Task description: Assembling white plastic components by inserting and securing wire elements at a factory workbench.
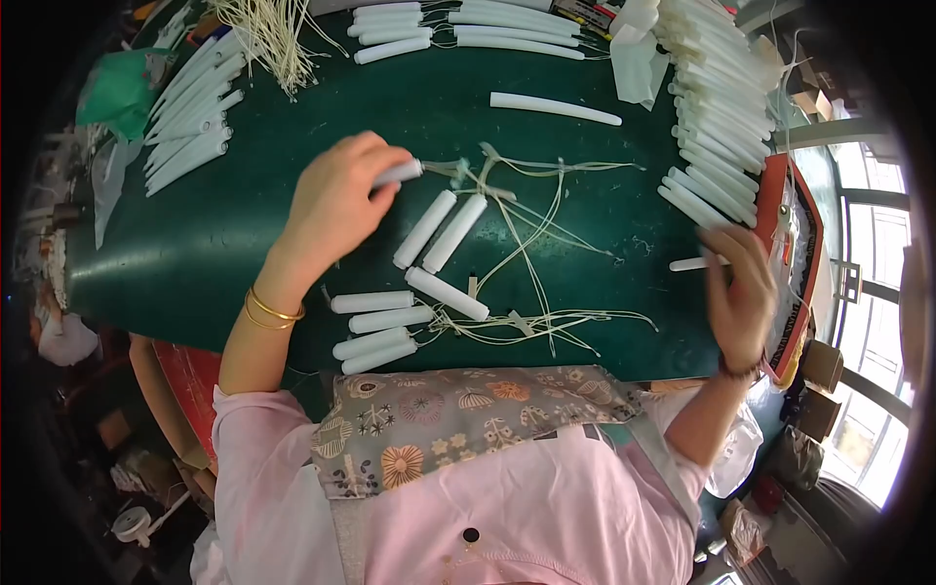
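My left hand [349, 190] grips a short white tube [402, 174] near the middle of the green table, its fingers closed round it. Thin pale wires [444, 168] run rightward from the tube's end. At the right, my right hand [743, 297], slightly blurred, has a white tube [688, 264] between thumb and fingers; the tube's right part is hidden. Between my hands lie two slanted white tubes [441, 232], with another [447, 293] just below them. Nearer me, several short white tubes [380, 322] lie with wires [546, 320] spread to their right.
A long white tube [556, 108] lies alone farther back. Rows of tubes [517, 29] line the far edge, with more heaped at the far right [721, 107] and left [200, 122]. A bundle of wires [278, 44] and green bag [122, 93] sit far left. A red-edged box [804, 210] stands right.
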Motion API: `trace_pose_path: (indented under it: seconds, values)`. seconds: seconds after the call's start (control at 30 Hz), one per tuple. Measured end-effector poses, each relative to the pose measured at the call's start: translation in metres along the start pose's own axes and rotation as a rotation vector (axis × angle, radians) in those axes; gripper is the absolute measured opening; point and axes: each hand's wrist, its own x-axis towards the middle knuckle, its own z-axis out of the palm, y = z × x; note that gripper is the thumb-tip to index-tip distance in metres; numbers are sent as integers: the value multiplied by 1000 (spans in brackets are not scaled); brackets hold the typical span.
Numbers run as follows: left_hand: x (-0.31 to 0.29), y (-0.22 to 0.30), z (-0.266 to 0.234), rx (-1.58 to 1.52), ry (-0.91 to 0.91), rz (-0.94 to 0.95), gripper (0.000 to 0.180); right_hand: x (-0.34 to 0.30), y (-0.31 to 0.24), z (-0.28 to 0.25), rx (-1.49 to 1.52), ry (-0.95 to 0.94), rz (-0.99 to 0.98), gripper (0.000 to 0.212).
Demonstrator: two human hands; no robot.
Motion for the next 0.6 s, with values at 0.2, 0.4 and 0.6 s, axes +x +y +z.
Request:
trace_pose_path:
  seconds: [0.2,0.4,0.6]
  values:
    - [19,-11,-13,-66,-17,10,24,85,10,79,38,-187,-121,21]
    - [-12,32,5,-85,10,-34,38,102,-6,120,30,-146,-246,19]
    - [-9,52,23,-160,-146,-80,56,108,-28,162,57,-104,-372,17]
